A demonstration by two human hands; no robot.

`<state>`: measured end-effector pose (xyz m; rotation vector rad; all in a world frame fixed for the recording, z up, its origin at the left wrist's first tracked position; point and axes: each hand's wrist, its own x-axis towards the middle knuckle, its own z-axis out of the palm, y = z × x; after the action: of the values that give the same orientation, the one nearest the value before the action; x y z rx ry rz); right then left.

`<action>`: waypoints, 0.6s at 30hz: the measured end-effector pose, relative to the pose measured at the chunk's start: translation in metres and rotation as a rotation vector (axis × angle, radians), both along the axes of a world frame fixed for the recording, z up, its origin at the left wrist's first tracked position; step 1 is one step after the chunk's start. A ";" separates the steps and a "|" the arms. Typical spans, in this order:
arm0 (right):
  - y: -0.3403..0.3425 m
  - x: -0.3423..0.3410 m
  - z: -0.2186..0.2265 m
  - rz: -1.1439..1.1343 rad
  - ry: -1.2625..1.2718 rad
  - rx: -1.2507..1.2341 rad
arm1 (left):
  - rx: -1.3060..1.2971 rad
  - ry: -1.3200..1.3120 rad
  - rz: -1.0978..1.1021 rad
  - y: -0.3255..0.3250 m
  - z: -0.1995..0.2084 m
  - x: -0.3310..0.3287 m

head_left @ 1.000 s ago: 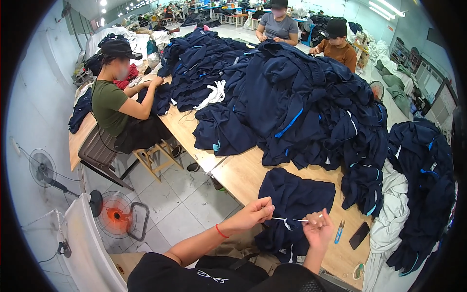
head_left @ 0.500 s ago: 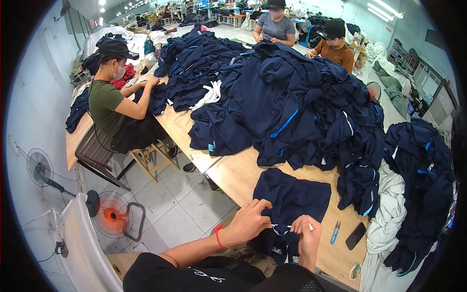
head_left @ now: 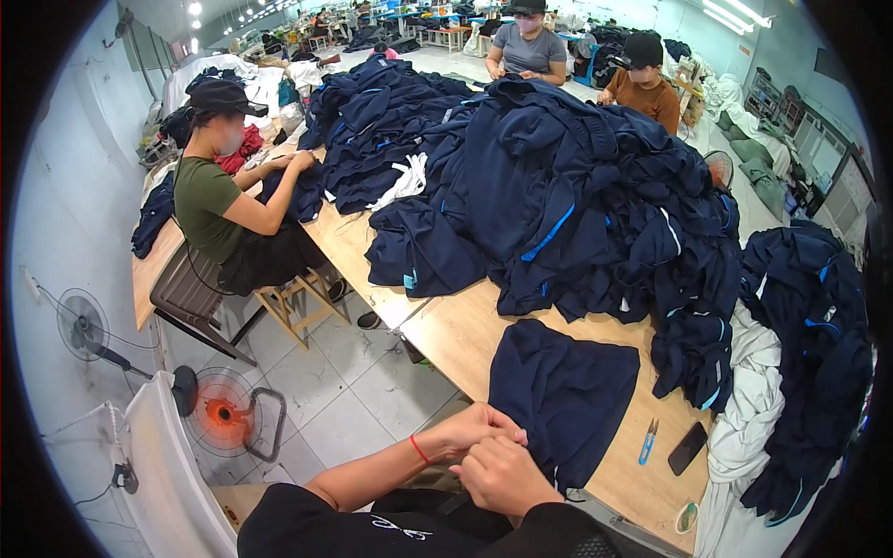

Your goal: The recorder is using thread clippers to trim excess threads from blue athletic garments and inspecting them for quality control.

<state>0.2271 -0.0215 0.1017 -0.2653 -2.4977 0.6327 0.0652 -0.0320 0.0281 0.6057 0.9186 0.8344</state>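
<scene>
A dark navy garment lies spread on the wooden table in front of me, its near end reaching the table's front edge. My left hand, with a red string at the wrist, is closed in a pinch at the garment's near left side. Right against it, my right hand is curled closed, its knuckles up. The two hands touch, and what their fingers hold is hidden. Blue-handled thread snips and a black phone lie on the table to the right of the garment.
A large heap of navy garments covers the table's far part. More hang over white cloth on the right. A round roll lies near the front edge. A person sits left, two others beyond the heap; an orange-centred fan stands lower left.
My hands have come together and moved slightly left, toward me. The white cord and slim white stick seen between them earlier no longer show. The garment's near part is drawn in less bunched.
</scene>
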 end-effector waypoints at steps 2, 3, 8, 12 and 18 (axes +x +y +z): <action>0.014 0.002 0.003 0.029 0.071 -0.091 | 0.151 0.037 -0.097 -0.006 -0.004 -0.001; 0.023 0.006 0.005 -0.058 0.075 -0.163 | 0.148 0.038 -0.098 -0.007 -0.004 -0.003; 0.041 0.024 -0.017 -0.326 0.211 -0.873 | 0.380 0.188 -0.212 -0.023 0.011 -0.002; 0.046 0.017 -0.064 -0.448 0.288 -0.978 | 0.539 0.402 0.053 -0.022 0.028 -0.004; 0.036 -0.005 -0.072 -0.617 0.351 -0.874 | 0.807 0.943 0.385 -0.013 0.030 -0.003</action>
<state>0.2218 0.0145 0.0301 -1.0768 -1.5424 1.3073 0.0621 -0.0453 0.0584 1.6442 1.5789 1.3080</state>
